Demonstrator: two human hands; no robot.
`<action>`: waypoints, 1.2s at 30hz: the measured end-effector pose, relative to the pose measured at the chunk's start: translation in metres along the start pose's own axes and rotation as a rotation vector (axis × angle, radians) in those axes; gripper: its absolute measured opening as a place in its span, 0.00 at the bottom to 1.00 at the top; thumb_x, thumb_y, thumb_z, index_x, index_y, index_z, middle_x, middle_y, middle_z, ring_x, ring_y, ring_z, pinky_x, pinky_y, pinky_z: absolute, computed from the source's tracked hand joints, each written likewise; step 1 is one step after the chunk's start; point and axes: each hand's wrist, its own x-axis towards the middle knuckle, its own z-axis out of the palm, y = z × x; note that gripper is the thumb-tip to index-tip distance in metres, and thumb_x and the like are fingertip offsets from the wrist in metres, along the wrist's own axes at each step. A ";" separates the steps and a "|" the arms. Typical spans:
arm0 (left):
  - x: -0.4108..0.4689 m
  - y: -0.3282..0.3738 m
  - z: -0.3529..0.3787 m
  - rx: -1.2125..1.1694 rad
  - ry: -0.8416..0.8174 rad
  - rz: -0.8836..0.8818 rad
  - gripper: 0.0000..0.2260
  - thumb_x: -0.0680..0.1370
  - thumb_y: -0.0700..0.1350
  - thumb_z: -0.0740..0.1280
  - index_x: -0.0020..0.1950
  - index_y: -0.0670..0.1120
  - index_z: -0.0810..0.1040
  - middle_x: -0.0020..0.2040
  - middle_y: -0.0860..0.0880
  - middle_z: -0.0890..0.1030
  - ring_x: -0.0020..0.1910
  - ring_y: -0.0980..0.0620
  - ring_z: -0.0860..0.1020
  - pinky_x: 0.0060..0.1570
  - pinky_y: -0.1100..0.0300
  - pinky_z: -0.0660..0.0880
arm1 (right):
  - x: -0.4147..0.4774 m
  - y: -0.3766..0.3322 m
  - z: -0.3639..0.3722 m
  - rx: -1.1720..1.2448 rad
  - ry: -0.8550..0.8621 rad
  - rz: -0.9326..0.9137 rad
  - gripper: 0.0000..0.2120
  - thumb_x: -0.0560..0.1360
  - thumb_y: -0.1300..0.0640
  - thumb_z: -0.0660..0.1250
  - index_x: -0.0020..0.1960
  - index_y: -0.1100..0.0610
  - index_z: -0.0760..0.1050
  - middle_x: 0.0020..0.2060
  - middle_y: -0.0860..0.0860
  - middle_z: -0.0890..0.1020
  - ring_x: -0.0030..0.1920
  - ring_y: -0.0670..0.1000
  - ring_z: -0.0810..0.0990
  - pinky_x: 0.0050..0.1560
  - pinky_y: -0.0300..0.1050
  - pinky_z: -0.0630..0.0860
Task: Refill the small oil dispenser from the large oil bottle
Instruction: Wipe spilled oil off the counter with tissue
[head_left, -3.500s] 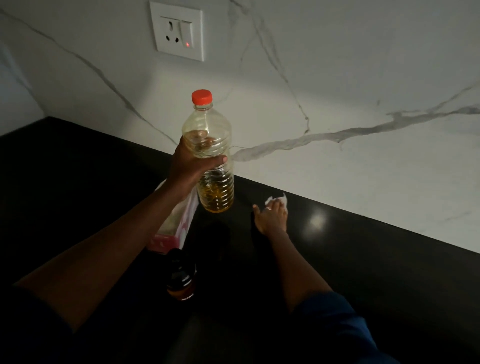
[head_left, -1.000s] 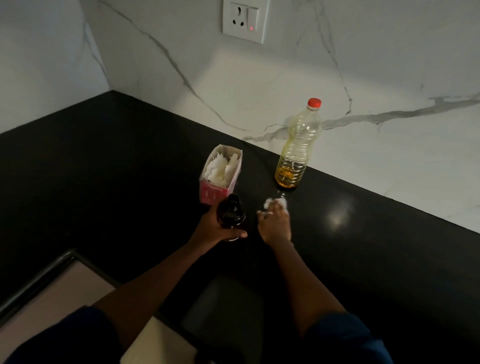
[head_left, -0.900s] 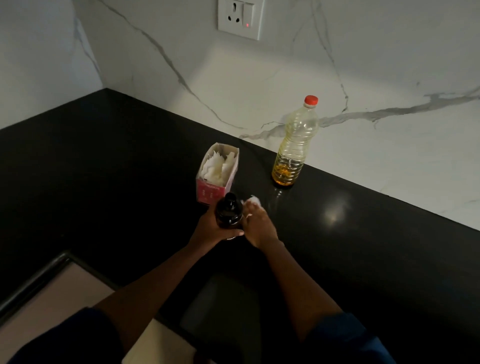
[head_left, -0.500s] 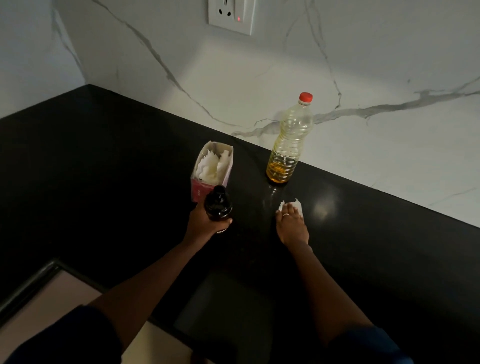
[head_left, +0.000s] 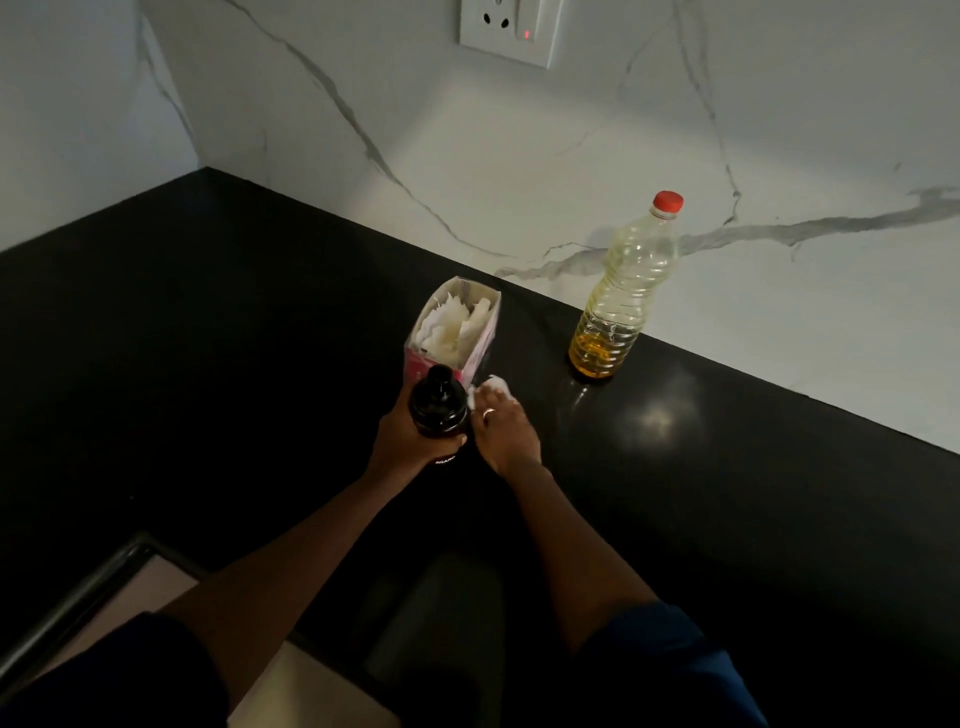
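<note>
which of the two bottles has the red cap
The large clear oil bottle standing by the marble wall, untouched by either hand. The small dark dispenser, gripped by the left hand, has a black top.

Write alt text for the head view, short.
A left hand grips a small dark dispenser on a black counter while the right hand presses a white tissue beside it. Behind stand an open tissue box and a capped, nearly empty oil bottle by a marble wall.
</note>
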 end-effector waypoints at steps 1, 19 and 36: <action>0.000 -0.001 0.000 0.010 -0.013 -0.010 0.34 0.62 0.38 0.78 0.66 0.46 0.70 0.54 0.51 0.78 0.55 0.55 0.74 0.58 0.61 0.68 | -0.006 0.002 0.003 -0.009 -0.027 -0.015 0.22 0.82 0.54 0.49 0.75 0.56 0.56 0.76 0.52 0.57 0.76 0.50 0.53 0.74 0.45 0.49; -0.003 0.022 0.037 -0.051 -0.193 0.038 0.31 0.63 0.35 0.77 0.64 0.41 0.72 0.59 0.45 0.78 0.58 0.52 0.74 0.58 0.61 0.68 | -0.209 0.194 -0.041 -0.013 0.430 1.208 0.24 0.80 0.59 0.50 0.73 0.69 0.53 0.73 0.62 0.59 0.74 0.61 0.57 0.73 0.55 0.56; -0.020 0.041 -0.002 -0.058 -0.083 0.083 0.30 0.64 0.34 0.76 0.64 0.44 0.72 0.54 0.51 0.76 0.55 0.55 0.74 0.57 0.63 0.68 | -0.078 -0.039 0.013 0.114 0.037 0.161 0.23 0.81 0.56 0.50 0.75 0.62 0.56 0.74 0.57 0.60 0.75 0.54 0.56 0.74 0.47 0.51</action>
